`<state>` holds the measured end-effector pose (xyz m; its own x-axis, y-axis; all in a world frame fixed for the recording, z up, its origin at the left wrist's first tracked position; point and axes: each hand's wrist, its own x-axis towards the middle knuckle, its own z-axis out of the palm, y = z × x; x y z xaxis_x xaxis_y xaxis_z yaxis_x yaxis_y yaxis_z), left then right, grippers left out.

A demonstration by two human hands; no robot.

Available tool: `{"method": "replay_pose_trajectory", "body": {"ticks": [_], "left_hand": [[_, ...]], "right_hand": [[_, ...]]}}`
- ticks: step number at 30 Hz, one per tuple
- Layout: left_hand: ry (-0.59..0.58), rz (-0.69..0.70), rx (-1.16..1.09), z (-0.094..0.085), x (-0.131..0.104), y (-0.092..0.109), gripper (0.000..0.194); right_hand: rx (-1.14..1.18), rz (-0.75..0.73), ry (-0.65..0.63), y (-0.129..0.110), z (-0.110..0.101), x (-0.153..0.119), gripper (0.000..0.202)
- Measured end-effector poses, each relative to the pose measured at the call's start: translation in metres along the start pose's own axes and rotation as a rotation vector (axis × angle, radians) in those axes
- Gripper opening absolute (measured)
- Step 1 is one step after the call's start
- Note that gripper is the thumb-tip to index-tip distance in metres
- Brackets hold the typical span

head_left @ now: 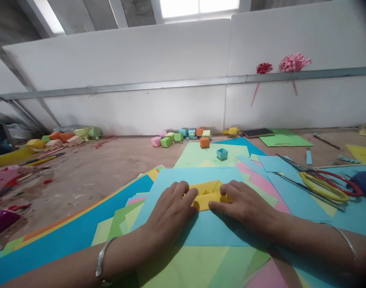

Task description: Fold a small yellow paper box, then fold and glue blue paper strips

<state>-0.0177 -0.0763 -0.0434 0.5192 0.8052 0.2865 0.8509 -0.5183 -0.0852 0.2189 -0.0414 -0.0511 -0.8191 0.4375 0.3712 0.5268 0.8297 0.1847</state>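
Observation:
A folded piece of yellow paper point(204, 201) lies on a light blue sheet point(220, 234), part of its sides standing up. My left hand point(173, 208) grips its left end, thumb and fingers closed on the edge. At the right end my right hand point(243, 204) pinches the same paper between thumb and fingers. The fingertips hide both ends of the fold. Beyond the hands, a small open blue paper box point(222, 154) and an orange paper cube point(204, 142) sit on a pale green sheet point(189, 154).
Red-handled scissors point(339, 176) and yellow-handled scissors point(324, 188) lie at the right. Several coloured paper cubes point(178, 137) line the back near the white wall point(141, 112). More paper pieces point(65, 137) and a pink tool point(3, 180) are at the left. A dark phone-like slab point(258, 133) lies behind.

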Motion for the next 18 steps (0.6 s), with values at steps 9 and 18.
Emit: {"method": "replay_pose_trajectory", "body": {"ticks": [9, 18], "left_hand": [[-0.144, 0.343, 0.206, -0.002, -0.010, 0.013, 0.020], [-0.462, 0.113, 0.425, -0.025, -0.019, 0.029, 0.025]], "right_hand": [[-0.191, -0.111, -0.039, -0.021, -0.006, -0.007, 0.024], [-0.446, -0.046, -0.157, -0.027, -0.012, -0.020, 0.021]]}}
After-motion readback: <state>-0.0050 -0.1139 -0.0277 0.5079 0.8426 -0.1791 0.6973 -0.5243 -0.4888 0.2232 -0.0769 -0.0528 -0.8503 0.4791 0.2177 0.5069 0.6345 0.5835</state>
